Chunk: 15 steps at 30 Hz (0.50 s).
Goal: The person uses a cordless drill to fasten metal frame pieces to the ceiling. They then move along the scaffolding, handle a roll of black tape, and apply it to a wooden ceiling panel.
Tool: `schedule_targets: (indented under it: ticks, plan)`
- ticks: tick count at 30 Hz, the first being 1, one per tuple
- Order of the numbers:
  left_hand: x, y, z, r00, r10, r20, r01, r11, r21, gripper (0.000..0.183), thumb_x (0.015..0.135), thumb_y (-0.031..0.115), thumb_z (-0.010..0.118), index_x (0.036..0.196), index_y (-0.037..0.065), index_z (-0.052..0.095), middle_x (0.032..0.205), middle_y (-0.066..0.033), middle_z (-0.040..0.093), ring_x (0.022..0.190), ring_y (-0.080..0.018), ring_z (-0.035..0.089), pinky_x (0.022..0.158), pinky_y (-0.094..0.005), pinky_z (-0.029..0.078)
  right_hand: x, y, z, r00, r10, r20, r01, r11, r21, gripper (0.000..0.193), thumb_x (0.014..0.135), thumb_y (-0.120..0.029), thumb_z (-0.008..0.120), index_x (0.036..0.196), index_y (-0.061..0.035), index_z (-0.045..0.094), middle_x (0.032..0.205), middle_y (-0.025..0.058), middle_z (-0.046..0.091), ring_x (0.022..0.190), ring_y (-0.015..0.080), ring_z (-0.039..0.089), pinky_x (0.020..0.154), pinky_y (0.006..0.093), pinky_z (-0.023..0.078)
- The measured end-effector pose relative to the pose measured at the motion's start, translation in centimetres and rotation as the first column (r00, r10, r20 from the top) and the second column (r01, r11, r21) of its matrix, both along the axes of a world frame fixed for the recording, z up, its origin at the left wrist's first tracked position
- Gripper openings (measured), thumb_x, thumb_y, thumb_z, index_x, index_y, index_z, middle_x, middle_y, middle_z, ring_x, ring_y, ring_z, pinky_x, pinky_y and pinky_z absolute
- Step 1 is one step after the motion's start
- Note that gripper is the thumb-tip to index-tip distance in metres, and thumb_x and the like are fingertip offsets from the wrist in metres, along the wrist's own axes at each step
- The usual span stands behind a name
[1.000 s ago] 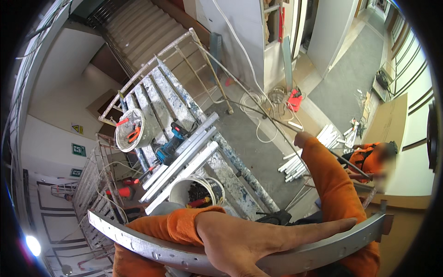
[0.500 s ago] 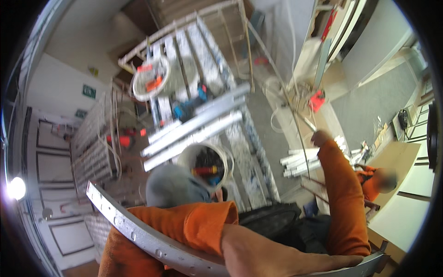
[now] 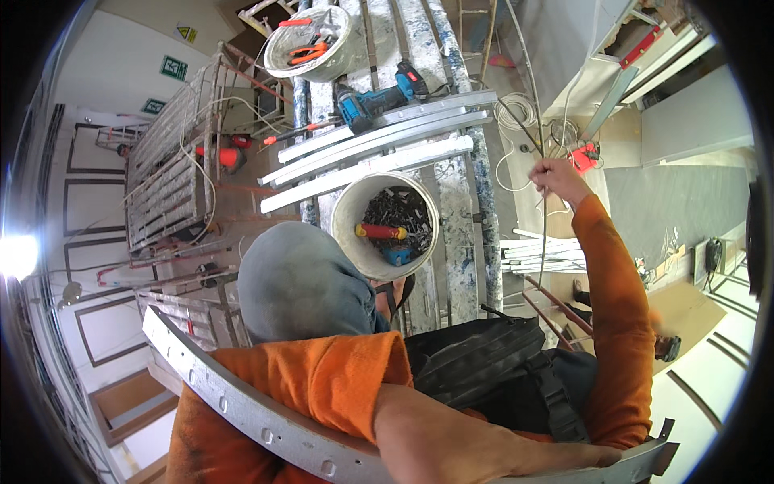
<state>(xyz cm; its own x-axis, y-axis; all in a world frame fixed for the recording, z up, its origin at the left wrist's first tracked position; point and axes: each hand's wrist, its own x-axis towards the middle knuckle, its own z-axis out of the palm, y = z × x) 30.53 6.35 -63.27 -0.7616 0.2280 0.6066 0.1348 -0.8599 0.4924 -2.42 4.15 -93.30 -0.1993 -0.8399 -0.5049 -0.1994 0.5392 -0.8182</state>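
My left hand (image 3: 459, 440) reaches across the bottom of the view and lies against a long grey metal profile (image 3: 242, 415) with punched holes. The hand holds it close to my body, fingers curled out of sight behind it. My right arm stretches forward on the right, and my right hand (image 3: 558, 181) is closed at a thin grey cable (image 3: 538, 113). That cable runs down from above, meets the fist and continues below it. A black strapped bag (image 3: 476, 363) sits at my front, between my arms. My bent knee (image 3: 302, 282) in faded grey-blue cloth is beside it.
Paint-spattered scaffold planks (image 3: 457, 250) carry a bucket (image 3: 343, 211) of dark screws with a red-yellow screwdriver (image 3: 380, 232), several metal profiles (image 3: 367, 173), a blue cordless drill (image 3: 371, 103) and a tool bucket (image 3: 278, 60). A co-worker (image 3: 663, 343) is below right.
The view has shifted, so the platform and buckets appear higher in the picture. My right hand now meets the cable, which earlier passed to its left. The left hand stays on the metal profile.
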Motion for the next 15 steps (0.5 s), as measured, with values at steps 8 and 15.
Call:
schedule_targets:
  ticks: [8, 15]
  plan:
    - [1.6, -1.2, -0.2, 0.998, 0.062, 0.001, -0.061, 0.997, 0.048, 0.142, 0.069, 0.079, 0.078, 0.16, -0.009, 0.014, 0.162, -0.0355, 0.021, 0.149, -0.0494, 0.028, 0.119, -0.0607, 0.029, 17.4, -8.1, 12.9, 0.903, 0.422, -0.079, -0.381, 0.705, -0.598, 0.016, 0.091, -0.012, 0.074, 0.105, -0.0048, 0.074, 0.093, 0.0029, 0.075, 0.087, 0.0108, 0.068, 0.081, 0.0273, 0.054]
    - [2.5, -4.9, 0.9, 0.974, 0.227, -0.021, -0.227, 0.972, -0.051, 0.142, 0.069, 0.081, 0.076, 0.159, -0.01, 0.014, 0.162, -0.0353, 0.021, 0.148, -0.0496, 0.029, 0.119, -0.0615, 0.029, 20.8, -7.0, 15.3, 0.874, 0.307, -0.376, -0.478, 0.675, -0.562, 0.018, 0.094, -0.013, 0.07, 0.111, -0.0087, 0.074, 0.103, 0.0107, 0.074, 0.093, 0.03, 0.07, 0.084, 0.0377, 0.056]
